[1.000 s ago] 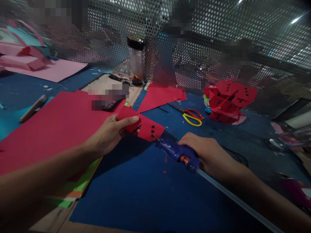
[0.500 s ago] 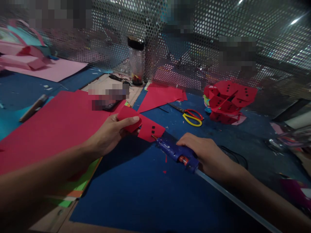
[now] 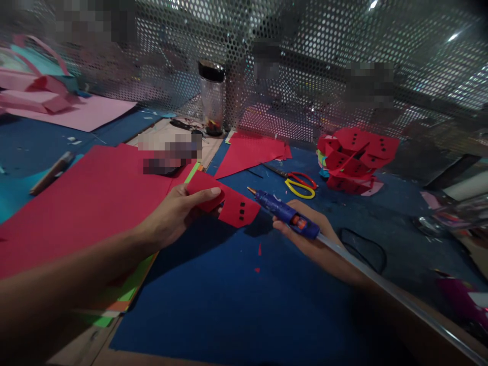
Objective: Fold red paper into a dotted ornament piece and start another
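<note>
My left hand (image 3: 183,208) pinches a folded piece of red paper (image 3: 238,207), thumb on top and fingers beneath. Three small black squares run in a row near the paper's right end. In my right hand (image 3: 305,229) is a blue glue gun (image 3: 280,209), its copper-coloured nozzle pointing up and left, just above and apart from the paper's edge. A long clear glue stick (image 3: 381,282) sticks out of the gun's rear and lies over my right forearm. The gun's trigger is hidden from view.
Scissors (image 3: 301,184) with red and yellow handles lie beyond the gun, near red sheets (image 3: 251,152). A stack of spotted red paper pieces (image 3: 356,160) stands at right. A glass jar (image 3: 212,99) stands against the perforated metal panel (image 3: 168,56). A large red sheet (image 3: 95,203) covers the left.
The glue gun has lifted off the red paper's edge and turned, nozzle now higher. A third black square shows where the nozzle was. My left hand has barely moved.
</note>
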Motion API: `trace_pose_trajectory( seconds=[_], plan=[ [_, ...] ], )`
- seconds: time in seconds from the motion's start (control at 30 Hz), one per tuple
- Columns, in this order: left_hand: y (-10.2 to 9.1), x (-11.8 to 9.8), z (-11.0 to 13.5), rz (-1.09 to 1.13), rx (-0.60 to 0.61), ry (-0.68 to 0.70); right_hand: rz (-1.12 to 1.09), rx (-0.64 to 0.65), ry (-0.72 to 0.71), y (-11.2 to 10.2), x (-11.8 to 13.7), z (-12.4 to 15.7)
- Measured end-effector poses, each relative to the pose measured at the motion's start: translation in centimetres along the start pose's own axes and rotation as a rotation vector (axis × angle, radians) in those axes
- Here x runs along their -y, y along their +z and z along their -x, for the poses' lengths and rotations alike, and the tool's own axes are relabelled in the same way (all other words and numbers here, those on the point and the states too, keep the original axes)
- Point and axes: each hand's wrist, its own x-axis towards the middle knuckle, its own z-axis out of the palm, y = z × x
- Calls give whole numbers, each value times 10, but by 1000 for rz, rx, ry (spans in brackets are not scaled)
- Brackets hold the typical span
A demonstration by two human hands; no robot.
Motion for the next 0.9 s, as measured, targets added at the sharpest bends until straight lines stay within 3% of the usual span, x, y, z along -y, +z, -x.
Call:
trace_pose_trajectory(
  seconds=[0.13,0.3,0.53,0.9],
  plan=[
    [5,4,3,-3,55,-2,-201,-173,193,17,-6,-2],
    [13,6,8,-12,117,-19,-266,-137,310,24,-4,-9],
    [17,6,12,-38,117,-37,-291,-99,344,26,5,-10],
    [5,3,3,-27,47,61,-289,-176,324,16,0,-10]
  ],
)
